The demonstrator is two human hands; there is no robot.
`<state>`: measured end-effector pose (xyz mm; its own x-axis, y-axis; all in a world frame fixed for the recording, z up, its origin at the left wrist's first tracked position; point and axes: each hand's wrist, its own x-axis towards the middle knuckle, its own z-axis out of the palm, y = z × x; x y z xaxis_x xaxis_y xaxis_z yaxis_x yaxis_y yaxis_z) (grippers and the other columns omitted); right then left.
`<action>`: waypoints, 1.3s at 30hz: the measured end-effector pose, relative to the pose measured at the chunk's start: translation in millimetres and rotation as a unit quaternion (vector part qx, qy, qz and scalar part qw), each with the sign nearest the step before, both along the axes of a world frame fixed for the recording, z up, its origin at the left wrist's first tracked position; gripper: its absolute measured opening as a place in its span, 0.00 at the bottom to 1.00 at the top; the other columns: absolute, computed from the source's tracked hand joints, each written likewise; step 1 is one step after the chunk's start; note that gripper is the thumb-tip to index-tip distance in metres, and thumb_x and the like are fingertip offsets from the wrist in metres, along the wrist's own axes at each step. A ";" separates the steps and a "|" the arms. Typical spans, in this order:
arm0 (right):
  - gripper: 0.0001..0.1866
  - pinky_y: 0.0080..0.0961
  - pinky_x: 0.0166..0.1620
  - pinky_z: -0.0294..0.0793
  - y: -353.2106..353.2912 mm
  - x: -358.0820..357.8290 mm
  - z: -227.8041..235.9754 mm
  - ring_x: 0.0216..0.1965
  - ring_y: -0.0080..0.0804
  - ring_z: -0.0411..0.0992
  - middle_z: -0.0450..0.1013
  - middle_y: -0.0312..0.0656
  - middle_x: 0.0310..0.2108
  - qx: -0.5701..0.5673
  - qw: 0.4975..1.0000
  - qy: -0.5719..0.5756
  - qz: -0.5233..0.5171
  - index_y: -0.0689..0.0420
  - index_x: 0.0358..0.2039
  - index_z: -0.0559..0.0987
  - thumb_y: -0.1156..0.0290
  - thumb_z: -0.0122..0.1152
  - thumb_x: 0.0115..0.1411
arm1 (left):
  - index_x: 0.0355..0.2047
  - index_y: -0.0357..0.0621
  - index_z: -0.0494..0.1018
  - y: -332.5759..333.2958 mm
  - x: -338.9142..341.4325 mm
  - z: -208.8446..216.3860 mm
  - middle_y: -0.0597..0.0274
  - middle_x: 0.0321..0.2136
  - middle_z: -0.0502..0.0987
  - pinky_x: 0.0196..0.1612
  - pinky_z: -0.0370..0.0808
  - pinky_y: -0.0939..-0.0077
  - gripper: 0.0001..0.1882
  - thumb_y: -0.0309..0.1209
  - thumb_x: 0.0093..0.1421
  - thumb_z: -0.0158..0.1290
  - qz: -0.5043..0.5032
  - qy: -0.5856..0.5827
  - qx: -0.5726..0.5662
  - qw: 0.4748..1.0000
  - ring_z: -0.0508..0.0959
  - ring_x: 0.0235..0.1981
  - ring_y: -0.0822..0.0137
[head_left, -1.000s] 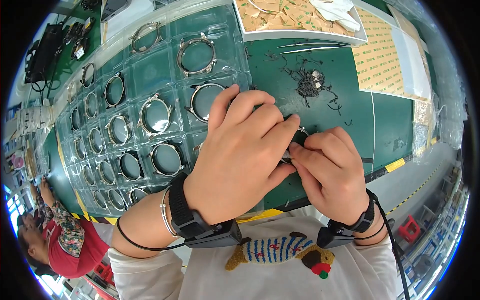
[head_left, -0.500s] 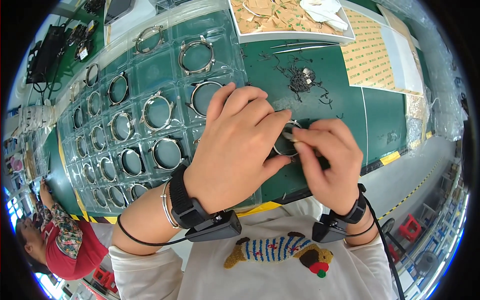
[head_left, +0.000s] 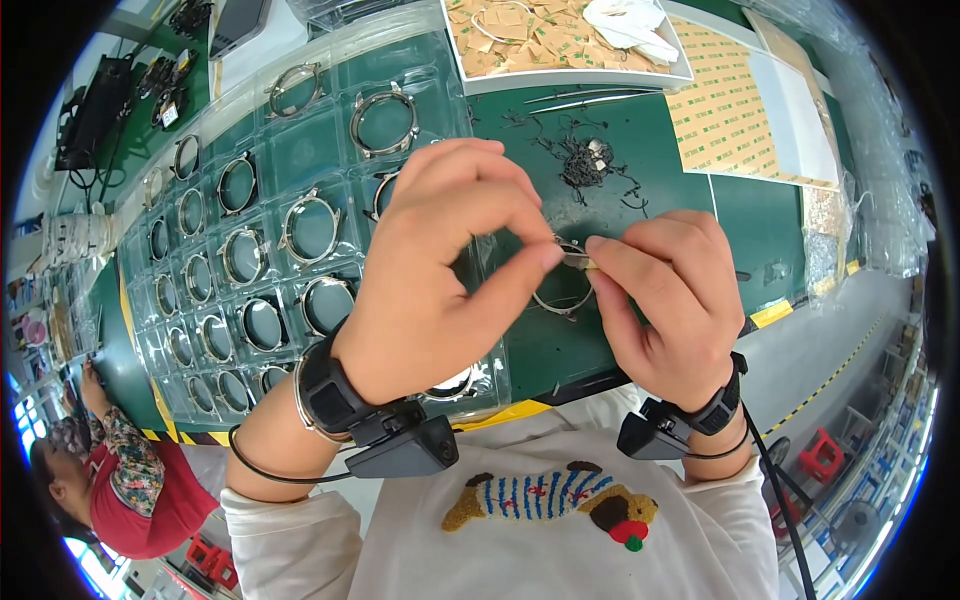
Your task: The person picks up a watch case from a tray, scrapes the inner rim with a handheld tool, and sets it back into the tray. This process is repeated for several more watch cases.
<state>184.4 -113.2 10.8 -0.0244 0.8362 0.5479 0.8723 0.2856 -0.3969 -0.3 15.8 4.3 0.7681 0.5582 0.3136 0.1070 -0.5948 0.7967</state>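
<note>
On the green work surface in front of me lies a round metal watch case point(head_left: 566, 306), partly covered by my fingers. My right hand point(head_left: 675, 310) is closed, pinching a small flat silvery piece point(head_left: 577, 259) between thumb and fingers over the case's far edge. Thumb and index fingertip of my left hand point(head_left: 440, 255) are pressed together beside that piece's left end. Whatever the left pinch holds is too small to make out. Left of my hands, a clear plastic tray point(head_left: 290, 140) carries several watch cases, such as one ring point(head_left: 312, 226) in its pocket.
Behind the hands lies a heap of black scraps point(head_left: 585, 163), with thin metal tweezers point(head_left: 590, 98) farther back. A white box point(head_left: 560, 77) holds tan adhesive pieces. A printed tan sheet point(head_left: 720, 100) lies right. Another person point(head_left: 130, 480) sits at far left.
My left hand has lifted off the watch case's side, moved left and closed its thumb and index finger near the small piece. My right hand stays over the case, still pinching.
</note>
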 end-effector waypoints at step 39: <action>0.10 0.25 0.29 0.70 -49.2 28.0 -22.1 0.26 0.32 0.71 0.77 0.42 0.33 -0.147 0.953 0.161 -0.210 0.60 0.40 0.80 0.81 0.65 0.57 | 0.38 0.43 0.80 -12.5 5.8 7.0 0.56 0.43 0.78 0.59 0.68 0.51 0.15 0.24 0.47 0.66 -0.010 0.112 0.132 0.985 0.74 0.54 0.47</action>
